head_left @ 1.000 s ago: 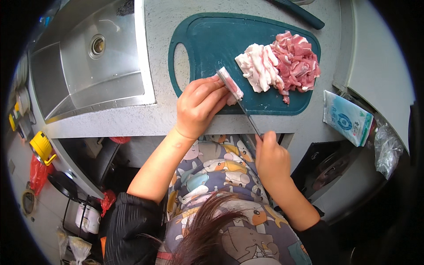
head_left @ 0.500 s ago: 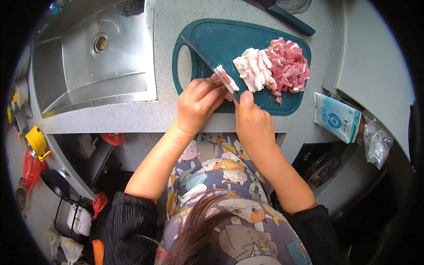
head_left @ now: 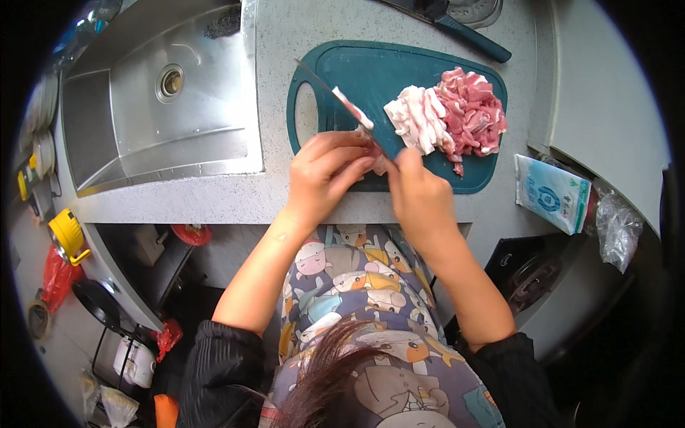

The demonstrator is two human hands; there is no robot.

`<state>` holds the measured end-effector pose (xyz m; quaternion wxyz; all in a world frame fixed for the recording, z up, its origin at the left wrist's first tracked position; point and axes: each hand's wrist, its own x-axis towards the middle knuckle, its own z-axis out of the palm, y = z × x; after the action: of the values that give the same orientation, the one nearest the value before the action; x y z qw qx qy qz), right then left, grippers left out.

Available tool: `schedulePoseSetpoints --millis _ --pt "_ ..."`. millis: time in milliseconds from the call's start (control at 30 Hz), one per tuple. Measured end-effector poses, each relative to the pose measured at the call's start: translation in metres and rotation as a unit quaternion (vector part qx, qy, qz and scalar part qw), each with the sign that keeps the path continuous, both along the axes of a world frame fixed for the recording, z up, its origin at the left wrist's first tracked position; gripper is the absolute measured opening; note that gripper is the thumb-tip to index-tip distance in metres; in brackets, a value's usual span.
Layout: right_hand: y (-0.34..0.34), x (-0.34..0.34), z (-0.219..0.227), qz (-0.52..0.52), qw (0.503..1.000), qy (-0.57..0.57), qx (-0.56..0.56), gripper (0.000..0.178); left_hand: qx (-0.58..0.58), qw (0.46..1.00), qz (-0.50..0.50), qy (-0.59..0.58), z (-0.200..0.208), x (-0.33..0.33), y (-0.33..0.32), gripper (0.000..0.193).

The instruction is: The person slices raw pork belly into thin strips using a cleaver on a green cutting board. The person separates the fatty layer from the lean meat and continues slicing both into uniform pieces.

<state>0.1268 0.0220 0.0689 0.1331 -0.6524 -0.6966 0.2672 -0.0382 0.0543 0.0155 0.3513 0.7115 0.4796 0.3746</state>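
Observation:
A teal cutting board point(head_left: 378, 71) lies on the speckled grey counter. On its right part sits a pile of sliced pink and white raw meat point(head_left: 457, 114). My right hand point(head_left: 421, 196) grips the handle of a knife point(head_left: 321, 80) whose blade points up-left across the board, and a thin strip of meat point(head_left: 353, 108) clings to it. My left hand point(head_left: 328, 175) is curled at the board's near edge, its fingertips pressing a small piece of meat point(head_left: 378, 162) against the blade. Most of that piece is hidden by my fingers.
A steel sink point(head_left: 164, 114) is set into the counter to the left. A dark-handled utensil point(head_left: 471, 39) lies beyond the board. A light blue packet point(head_left: 553, 192) and a clear plastic bag point(head_left: 617, 228) sit at the right. Below the counter hangs a yellow object point(head_left: 68, 235).
My right hand rose from the counter's front edge to the board beside my left hand, swinging the knife blade out over the board. My left hand stayed on the meat.

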Motion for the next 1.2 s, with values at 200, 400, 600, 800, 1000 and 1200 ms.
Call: schedulePoseSetpoints --millis 200,400,600,800,1000,1200 --pt "-0.02 0.038 0.035 -0.156 0.909 0.326 -0.206 0.024 -0.293 0.91 0.08 -0.282 0.041 0.01 0.018 0.036" --pt "-0.032 0.057 0.048 -0.262 0.709 0.544 -0.364 0.038 -0.504 0.793 -0.11 -0.325 0.03 0.01 0.022 0.034" --pt "-0.072 0.073 0.04 -0.417 0.675 0.549 -0.264 0.03 -0.463 0.788 -0.075 -0.398 0.021 0.037 0.015 0.018" --pt "-0.072 0.098 0.044 -0.467 0.712 0.501 -0.153 0.025 -0.194 0.97 -0.077 -0.128 0.017 0.068 0.037 0.026" --pt "-0.071 0.077 0.042 -0.463 0.703 0.512 -0.171 0.023 0.036 0.996 -0.046 0.072 0.013 0.072 0.047 0.025" --pt "-0.081 0.059 0.044 -0.301 0.895 0.288 -0.156 0.013 0.097 0.993 0.038 0.051 0.014 0.021 0.023 0.016"
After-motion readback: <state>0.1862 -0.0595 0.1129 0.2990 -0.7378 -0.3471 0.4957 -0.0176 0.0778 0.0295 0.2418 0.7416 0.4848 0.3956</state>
